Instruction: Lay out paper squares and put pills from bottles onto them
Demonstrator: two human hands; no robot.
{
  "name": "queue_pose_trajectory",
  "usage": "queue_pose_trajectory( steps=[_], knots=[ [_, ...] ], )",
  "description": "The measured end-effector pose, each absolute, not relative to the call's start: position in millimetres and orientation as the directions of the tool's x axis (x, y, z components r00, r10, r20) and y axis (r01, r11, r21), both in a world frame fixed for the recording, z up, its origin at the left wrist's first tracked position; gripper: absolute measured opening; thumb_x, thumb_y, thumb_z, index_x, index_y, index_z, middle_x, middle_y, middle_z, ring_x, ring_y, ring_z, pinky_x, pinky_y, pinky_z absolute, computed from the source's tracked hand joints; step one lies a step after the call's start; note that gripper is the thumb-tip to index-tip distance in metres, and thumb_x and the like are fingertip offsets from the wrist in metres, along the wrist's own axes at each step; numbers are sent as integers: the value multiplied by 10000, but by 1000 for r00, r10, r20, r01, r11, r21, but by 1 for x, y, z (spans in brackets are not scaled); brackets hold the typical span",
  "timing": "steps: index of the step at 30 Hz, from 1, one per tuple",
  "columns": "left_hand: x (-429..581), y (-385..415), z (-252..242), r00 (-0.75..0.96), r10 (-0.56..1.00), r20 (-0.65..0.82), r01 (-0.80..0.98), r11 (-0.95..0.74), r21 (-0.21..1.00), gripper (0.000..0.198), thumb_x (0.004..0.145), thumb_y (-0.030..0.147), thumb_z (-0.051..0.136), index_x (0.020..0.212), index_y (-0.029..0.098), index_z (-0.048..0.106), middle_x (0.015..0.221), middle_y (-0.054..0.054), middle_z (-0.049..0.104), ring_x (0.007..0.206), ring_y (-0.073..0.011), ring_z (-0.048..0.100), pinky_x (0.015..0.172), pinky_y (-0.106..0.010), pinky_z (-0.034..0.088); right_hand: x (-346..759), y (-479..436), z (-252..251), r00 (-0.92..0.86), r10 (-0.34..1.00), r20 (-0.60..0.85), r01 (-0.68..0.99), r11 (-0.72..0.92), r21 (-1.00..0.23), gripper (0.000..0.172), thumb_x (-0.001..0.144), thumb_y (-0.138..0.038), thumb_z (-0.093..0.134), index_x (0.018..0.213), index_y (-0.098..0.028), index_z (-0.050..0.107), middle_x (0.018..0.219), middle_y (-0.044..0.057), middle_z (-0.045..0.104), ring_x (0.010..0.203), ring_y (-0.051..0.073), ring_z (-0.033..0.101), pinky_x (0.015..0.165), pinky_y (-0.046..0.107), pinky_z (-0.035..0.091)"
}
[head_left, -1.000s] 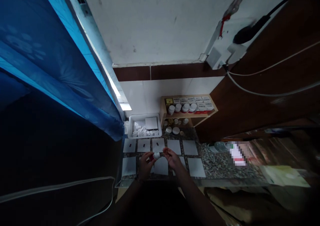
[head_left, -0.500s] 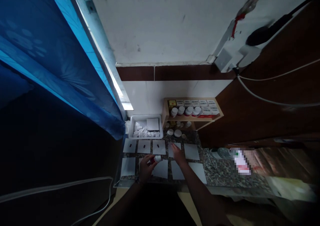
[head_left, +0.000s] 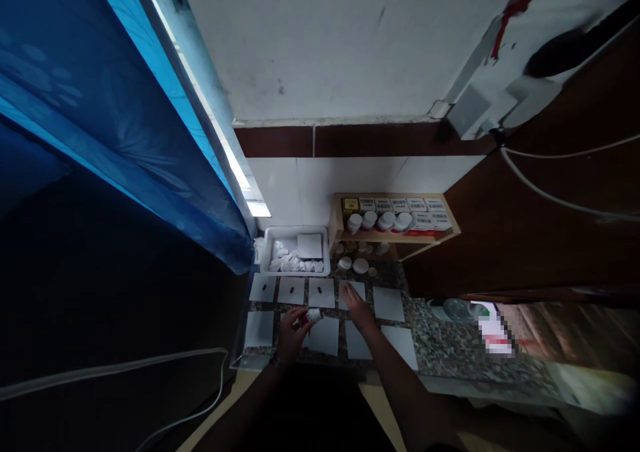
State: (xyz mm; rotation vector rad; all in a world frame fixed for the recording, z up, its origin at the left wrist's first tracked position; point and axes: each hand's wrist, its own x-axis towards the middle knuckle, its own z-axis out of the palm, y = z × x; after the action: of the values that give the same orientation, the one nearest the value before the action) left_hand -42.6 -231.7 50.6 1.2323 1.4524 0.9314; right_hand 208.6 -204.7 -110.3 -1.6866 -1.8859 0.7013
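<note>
My left hand [head_left: 293, 335] is shut on a small white bottle [head_left: 314, 315] with a red mark near its end. My right hand [head_left: 358, 309] lies open, its fingertips on a white paper square [head_left: 349, 295] in the upper row. Several such squares are laid in two rows on a speckled granite counter [head_left: 450, 355]. Three squares at the upper left each carry a small dark capsule [head_left: 291, 291]. The lower squares [head_left: 324, 336] near my hands look bare, though my left hand hides part of that row.
Behind the squares stands a white tray [head_left: 295, 251] of folded paper pieces. A wooden shelf [head_left: 393, 229] holds white jars and labelled boxes. A blue curtain [head_left: 110, 125] hangs along the left, and a white cable [head_left: 125, 369] runs below the counter's left edge.
My right hand has left the bottle and moved right, onto a paper square in the upper row. My left hand keeps the bottle. The whole view has shifted slightly.
</note>
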Motion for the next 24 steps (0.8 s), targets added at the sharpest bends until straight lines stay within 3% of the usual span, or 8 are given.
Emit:
queue_pose_trajectory(
  steps=[7, 18, 21, 24],
  knots=[
    [-40, -232, 58, -29, 984, -178, 240, 180, 954, 343, 645, 386, 712, 918, 178, 697, 985, -91, 636, 934, -220, 618, 701, -336, 583, 214, -203, -109, -133, 991, -23, 699, 77, -711, 664, 676, 42, 306, 1291, -141, 474, 1405, 77, 402, 1319, 195, 324, 1100, 418, 299],
    [-42, -236, 53, -53, 987, -151, 239, 160, 958, 311, 632, 330, 730, 902, 178, 703, 987, -92, 648, 939, -229, 615, 689, -333, 575, 215, -200, -96, -197, 980, -4, 753, 148, -642, 710, 667, 72, 272, 1323, -146, 429, 1413, 74, 384, 1319, 182, 322, 1069, 389, 347],
    [-44, -238, 51, -58, 987, -149, 244, 159, 957, 310, 632, 328, 730, 902, 177, 704, 977, -91, 646, 934, -229, 614, 698, -342, 575, 216, -199, -82, -198, 979, 45, 792, 187, -582, 722, 664, 62, 291, 1351, -139, 389, 1437, 74, 342, 1317, 187, 328, 1069, 367, 344],
    [-44, -239, 52, -54, 990, -130, 271, 140, 952, 306, 643, 322, 723, 913, 181, 704, 975, -94, 651, 940, -233, 612, 707, -350, 573, 227, -208, -70, -101, 992, 75, 879, 124, -460, 727, 687, 35, 310, 1393, -136, 307, 1471, 74, 275, 1305, 186, 350, 1031, 321, 384]
  ],
)
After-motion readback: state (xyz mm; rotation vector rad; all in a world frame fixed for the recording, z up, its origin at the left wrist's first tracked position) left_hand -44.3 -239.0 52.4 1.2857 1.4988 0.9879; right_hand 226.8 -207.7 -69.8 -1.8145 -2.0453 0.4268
